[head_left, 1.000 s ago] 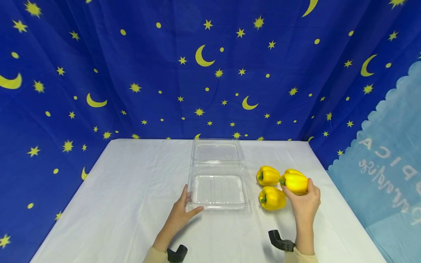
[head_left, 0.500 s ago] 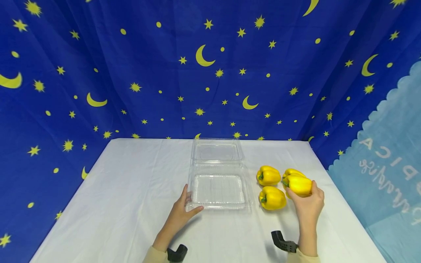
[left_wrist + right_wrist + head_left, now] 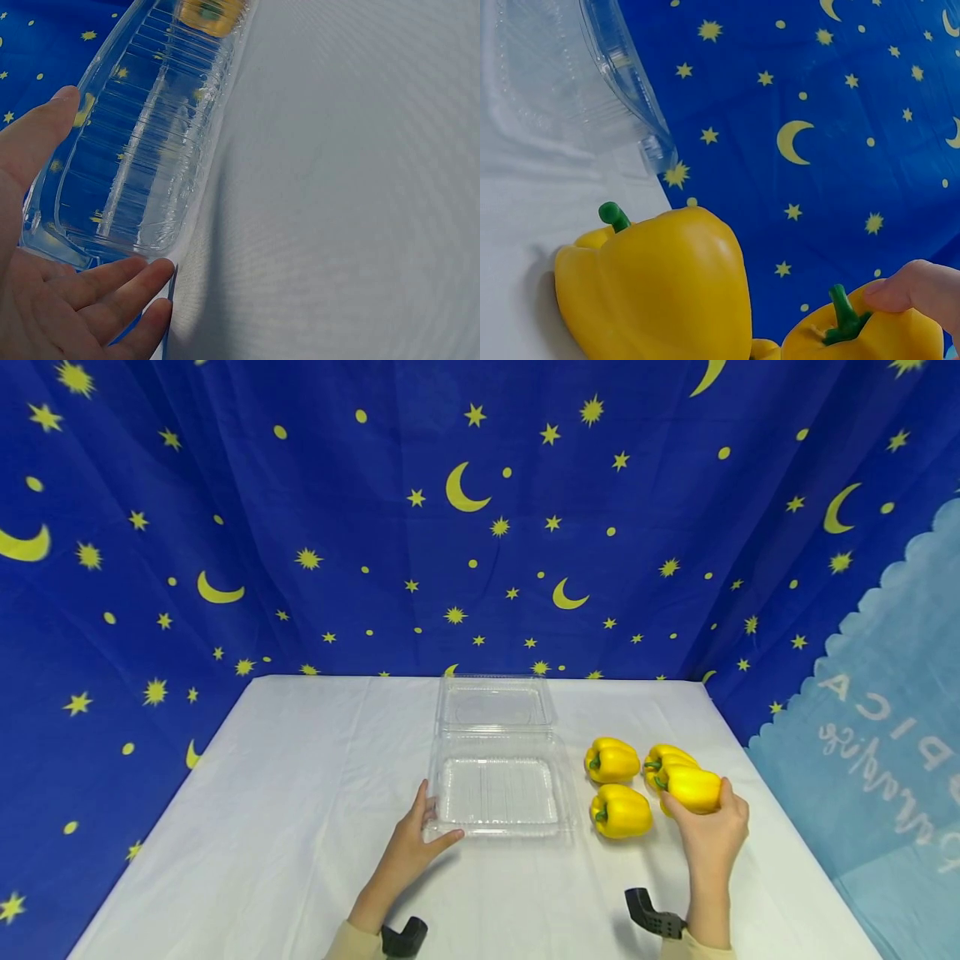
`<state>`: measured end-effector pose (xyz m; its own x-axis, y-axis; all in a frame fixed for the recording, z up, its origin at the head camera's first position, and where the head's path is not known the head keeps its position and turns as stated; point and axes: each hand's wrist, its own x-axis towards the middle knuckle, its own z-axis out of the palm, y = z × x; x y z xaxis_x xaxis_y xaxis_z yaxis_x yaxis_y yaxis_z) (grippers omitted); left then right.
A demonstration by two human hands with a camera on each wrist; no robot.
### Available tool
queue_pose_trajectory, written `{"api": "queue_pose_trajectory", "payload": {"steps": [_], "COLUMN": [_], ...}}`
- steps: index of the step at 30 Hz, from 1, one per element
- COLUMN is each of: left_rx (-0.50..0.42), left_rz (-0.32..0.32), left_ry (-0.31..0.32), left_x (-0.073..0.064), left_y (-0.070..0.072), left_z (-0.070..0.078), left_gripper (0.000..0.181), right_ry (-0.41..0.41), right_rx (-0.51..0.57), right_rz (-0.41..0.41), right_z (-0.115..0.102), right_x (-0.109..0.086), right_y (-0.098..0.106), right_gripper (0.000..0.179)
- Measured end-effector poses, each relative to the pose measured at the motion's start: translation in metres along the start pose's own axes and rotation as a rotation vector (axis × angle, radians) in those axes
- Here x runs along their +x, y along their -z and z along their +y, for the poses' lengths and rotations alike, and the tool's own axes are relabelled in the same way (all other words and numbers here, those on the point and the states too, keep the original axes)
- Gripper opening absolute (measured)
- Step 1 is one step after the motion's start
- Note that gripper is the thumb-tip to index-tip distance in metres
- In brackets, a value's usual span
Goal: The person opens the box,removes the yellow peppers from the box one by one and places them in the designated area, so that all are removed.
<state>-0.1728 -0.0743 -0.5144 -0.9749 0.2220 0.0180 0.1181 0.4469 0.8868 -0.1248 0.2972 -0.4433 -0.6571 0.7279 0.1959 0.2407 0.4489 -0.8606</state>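
Observation:
Toward the table's right side, my right hand (image 3: 712, 833) grips a yellow bell pepper (image 3: 692, 790) between thumb and fingers. That pepper overlaps another yellow pepper (image 3: 666, 758) behind it; whether they touch is unclear. Two more yellow peppers, a rear one (image 3: 612, 760) and a front one (image 3: 622, 812), lie just left of it, stems facing me. At the middle lies a clear plastic clamshell container (image 3: 498, 789), its lid (image 3: 495, 706) folded back. My left hand (image 3: 408, 850) touches its front left corner, thumb and fingers spread. In the left wrist view the thumb (image 3: 46, 127) lies by the rim.
A white cloth (image 3: 300, 793) covers the table. Behind it hangs a blue curtain (image 3: 375, 527) with yellow moons and stars. A light blue lettered cloth (image 3: 885, 760) hangs at the right. Each wrist bears a black camera mount (image 3: 654, 917).
My right hand has drawn the gripped pepper a little right and toward me, uncovering more of the pepper behind. The left hand and the container have stayed put.

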Motion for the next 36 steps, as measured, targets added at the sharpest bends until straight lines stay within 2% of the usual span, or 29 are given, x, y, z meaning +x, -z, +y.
{"api": "queue_pose_trajectory", "payload": {"steps": [11, 36], "left_rx": [-0.004, 0.008], "left_rz": [0.002, 0.007], "left_ry": [0.003, 0.008], "left_x": [0.001, 0.002], "left_y": [0.000, -0.001], "left_z": [-0.001, -0.003], "left_gripper": [0.104, 0.102], "right_ry": [-0.036, -0.052], "right_rx": [-0.011, -0.064], "right_rz": [-0.025, -0.016], "right_z": [0.002, 0.017], "right_x": [0.000, 0.001], "right_y": [0.002, -0.001], "right_gripper": [0.089, 0.090]}}
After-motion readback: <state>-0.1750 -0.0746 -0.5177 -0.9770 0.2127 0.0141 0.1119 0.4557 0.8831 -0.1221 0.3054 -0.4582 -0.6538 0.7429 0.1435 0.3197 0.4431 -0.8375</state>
